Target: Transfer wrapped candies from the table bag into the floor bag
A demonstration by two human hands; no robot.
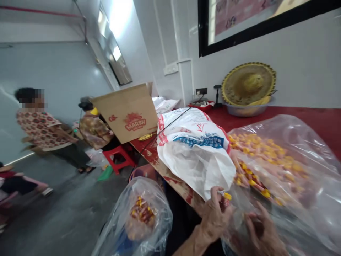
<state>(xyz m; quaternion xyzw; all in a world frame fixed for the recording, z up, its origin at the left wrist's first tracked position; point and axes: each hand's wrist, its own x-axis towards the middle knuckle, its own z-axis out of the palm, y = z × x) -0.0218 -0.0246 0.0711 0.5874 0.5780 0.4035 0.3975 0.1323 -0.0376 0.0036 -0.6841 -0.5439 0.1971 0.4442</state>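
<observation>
Low on the right, my left hand is closed, with a small yellow-capped piece with a red-patterned body between its fingers; a bit of white shows beside the cap. My right hand is at the table's near side, over clear plastic, its fingers bent but apart, with nothing plainly visible in them. Beyond both hands lies a large clear plastic bag holding many pink pieces with yellow caps. Below and to the left, another clear bag contains red, yellow-capped pieces.
A white printed sack lies on the red table. A cardboard box stands further left, near a red stool. A yellow-rimmed lid leans in a basin. Two people are at the left; another is partly visible.
</observation>
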